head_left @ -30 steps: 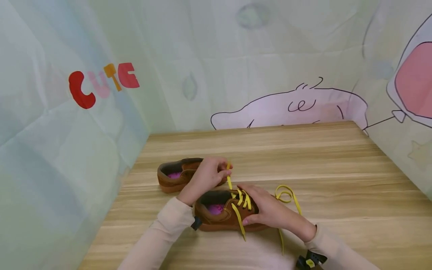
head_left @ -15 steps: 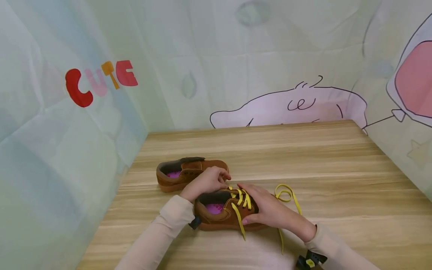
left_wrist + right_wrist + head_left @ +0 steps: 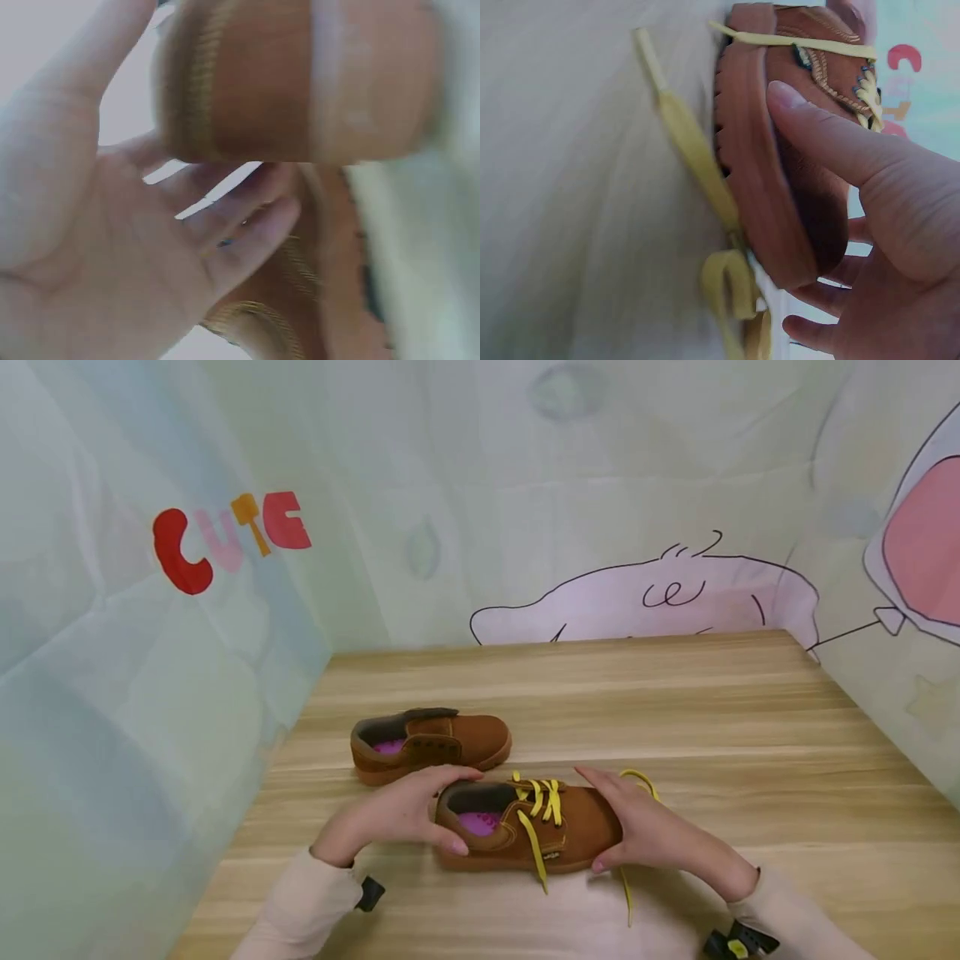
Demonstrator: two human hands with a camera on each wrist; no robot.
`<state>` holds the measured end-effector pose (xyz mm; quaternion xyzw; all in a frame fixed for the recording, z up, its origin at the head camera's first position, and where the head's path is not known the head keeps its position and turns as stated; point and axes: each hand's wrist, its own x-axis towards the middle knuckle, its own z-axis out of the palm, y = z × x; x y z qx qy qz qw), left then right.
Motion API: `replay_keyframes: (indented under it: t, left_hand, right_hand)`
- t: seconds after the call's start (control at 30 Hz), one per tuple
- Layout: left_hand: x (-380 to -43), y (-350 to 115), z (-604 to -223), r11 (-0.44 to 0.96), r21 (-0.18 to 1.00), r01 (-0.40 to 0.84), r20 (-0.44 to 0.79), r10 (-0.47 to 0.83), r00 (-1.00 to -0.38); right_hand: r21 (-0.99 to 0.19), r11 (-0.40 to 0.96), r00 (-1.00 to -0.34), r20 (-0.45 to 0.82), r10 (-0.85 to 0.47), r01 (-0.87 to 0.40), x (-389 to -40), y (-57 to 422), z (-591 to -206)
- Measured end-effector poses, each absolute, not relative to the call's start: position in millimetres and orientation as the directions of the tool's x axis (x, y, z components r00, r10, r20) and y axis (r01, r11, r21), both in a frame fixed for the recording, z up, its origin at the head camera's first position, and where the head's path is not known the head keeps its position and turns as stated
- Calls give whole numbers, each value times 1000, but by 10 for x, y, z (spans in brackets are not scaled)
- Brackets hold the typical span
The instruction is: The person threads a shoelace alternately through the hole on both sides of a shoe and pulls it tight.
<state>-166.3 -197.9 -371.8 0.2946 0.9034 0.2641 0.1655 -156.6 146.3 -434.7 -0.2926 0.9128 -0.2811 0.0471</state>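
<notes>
A brown laced shoe with yellow shoelace threaded through its eyelets lies sideways in front, toe to the right. One lace end hangs down its near side. My right hand grips the toe, thumb on the near side and fingers around the far side; the right wrist view shows the thumb along the sole's upper edge. My left hand spans the heel, thumb and fingers spread to either side. In the left wrist view its palm stands apart from the heel.
Behind lies a second brown shoe with no lace in its eyelets. A loose yellow shoelace lies on the wooden table beside and under my right hand. Printed cloth walls rise along the table's back and sides.
My left hand let go of the far lace end and moved left and nearer, to the heel. My right hand slid from the shoe's middle to its toe.
</notes>
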Motion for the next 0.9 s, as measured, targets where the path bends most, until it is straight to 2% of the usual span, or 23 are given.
replay_keyframes:
  t: [0.2, 0.4, 0.7, 0.9]
  left_hand:
    - [-1613, -1958, -3962, 696, 558, 452, -76, 585, -808]
    - [-1624, -1895, -4025, 685, 585, 435, -27, 553, -833]
    - [-1797, -1670, -3773, 675, 532, 510, 89, 555, -827]
    - [-2086, -1228, -3626, 638, 605, 476, 79, 547, -833]
  right_hand:
    - [-508, 689, -826, 87, -557, -517, -1584, 1629, -4402]
    - [-501, 702, -844, 123, -522, -507, -1633, 1697, -4426]
    - [-617, 664, -882, 112, -457, -422, -1817, 1965, -4163]
    - [-676, 632, -907, 133, -400, -378, -2065, 2430, -3912]
